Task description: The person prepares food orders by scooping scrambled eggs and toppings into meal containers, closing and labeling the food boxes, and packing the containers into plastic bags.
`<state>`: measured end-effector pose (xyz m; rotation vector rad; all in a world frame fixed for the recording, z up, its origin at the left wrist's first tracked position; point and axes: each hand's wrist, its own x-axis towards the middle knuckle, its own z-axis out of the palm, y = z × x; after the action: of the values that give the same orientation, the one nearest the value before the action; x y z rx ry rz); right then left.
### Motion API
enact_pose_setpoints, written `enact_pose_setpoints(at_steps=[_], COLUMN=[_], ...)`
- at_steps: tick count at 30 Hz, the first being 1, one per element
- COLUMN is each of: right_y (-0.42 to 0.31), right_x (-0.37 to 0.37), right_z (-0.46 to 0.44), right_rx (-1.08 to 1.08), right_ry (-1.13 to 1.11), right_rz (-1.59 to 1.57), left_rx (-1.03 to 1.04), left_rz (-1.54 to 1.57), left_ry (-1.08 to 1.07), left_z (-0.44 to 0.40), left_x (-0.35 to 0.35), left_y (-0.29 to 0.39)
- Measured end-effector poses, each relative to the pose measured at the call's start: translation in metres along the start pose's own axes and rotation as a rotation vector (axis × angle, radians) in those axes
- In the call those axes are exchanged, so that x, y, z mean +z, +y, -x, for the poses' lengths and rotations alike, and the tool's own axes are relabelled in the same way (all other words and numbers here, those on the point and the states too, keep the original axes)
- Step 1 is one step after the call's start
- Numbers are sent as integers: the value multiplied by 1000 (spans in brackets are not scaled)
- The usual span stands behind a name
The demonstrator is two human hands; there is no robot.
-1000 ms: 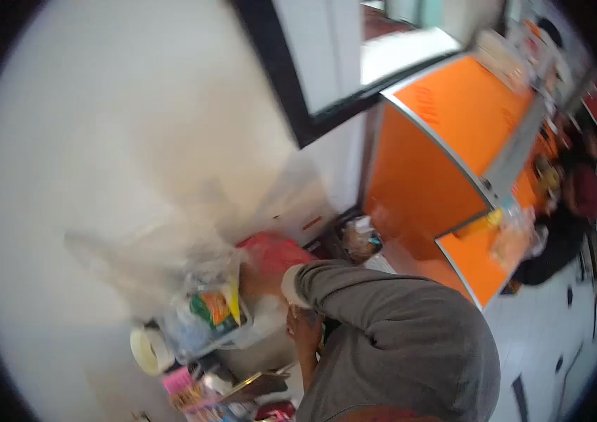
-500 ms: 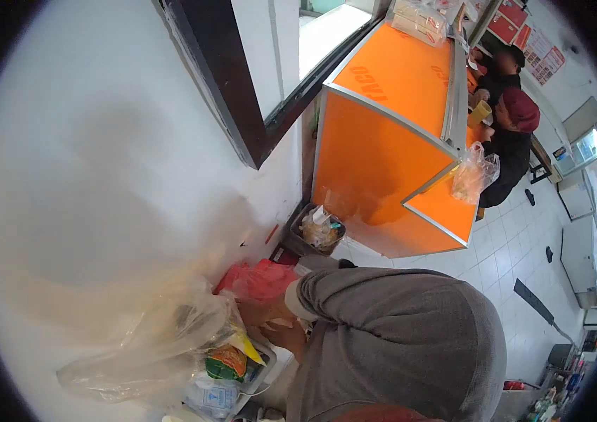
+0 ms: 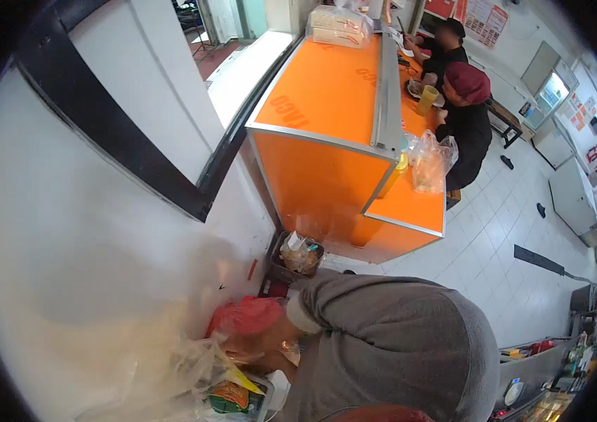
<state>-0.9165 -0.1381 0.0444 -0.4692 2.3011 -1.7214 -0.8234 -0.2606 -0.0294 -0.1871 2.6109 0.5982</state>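
Note:
A grey sleeve fills the bottom middle and leads to my right hand at the lower left. That hand is among the bags, close to a pink-red plastic bag and the edge of a crumpled clear plastic bag. Its fingers are mostly hidden, so their grip does not show. Just below the hand lies a green and orange packet, with a yellow strip above it. I cannot make out my left hand.
An orange counter stands ahead, with a bin of rubbish at its foot. Two people in dark clothes are behind it. A clear bag rests on its lower ledge. A dark-framed window is at upper left.
The view has shifted, so the counter and people appear further left. My right hand stays by the pink-red bag. Less of the clear bag and the items below it shows.

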Motion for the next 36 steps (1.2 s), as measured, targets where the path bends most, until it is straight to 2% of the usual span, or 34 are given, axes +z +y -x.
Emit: enact_pose_setpoints(at_steps=[2, 5, 7, 9, 11, 13, 15, 16, 17, 20, 23, 24, 26, 28, 30, 31, 32, 35, 36], right_y=[-40, -75, -62, -35, -51, -47, -47, -52, -59, -71, -69, -64, -48, -68, -88, -82, -77, -88, -92], right_x=[-19, -75, -117, -156, -201, -248, -285, -302, -316, -349, -372, -383, -405, -424, -440, -451, -458, -473, -475], right_z=[9, 28, 47, 76, 119, 168, 224, 252, 278, 349, 407, 426, 472, 517, 550, 573, 584, 581, 580], right_rx=[-160, -275, -209, -90, 82, 136, 106, 178, 250, 711, 520, 584, 409, 372, 369, 200, 222, 279, 292], right_ry=[84, 193, 147, -28, -3, -27, -37, -9, 13, 280, 610, 760, 880, 983, 1107, 885, 948, 1039, 1060], right_rz=[-74, -46, 24, 54, 265, 324, 238, 114, -7, -389, -773, -719, -755, -863, -935, -984, -913, -748, -705], left_rx=[31, 89, 151, 239, 342, 481, 599, 674, 507, 706, 628, 598, 583, 617, 781, 894, 972, 734, 622], left_rz=[56, 160, 240, 298, 369, 450, 504, 539, 489, 1117, 1434, 1527, 1689, 1774, 1642, 1468, 1291, 1005, 1054], left_ry=[-69, -180, -229, -200, -158, -116, -174, -243, -393, -1008, -1353, -1424, -1507, -1524, -1323, -1102, -879, -597, -425], left_z=[-6, -17, -17, -16, -16, -17, -18, -21, 12, -5, 60, 85, 137, 187, 215, 226, 234, 234, 247], left_x=[-6, -13, -15, -12, -9, -8, -21, -31, -70, -64, -43, -30, -11, -6, 5, 11, 16, 38, 38], left_y=[-3, 0, 5, 19, 38, 62, 92, 110, 163, 188, 308, 348, 412, 446, 461, 465, 467, 467, 478])
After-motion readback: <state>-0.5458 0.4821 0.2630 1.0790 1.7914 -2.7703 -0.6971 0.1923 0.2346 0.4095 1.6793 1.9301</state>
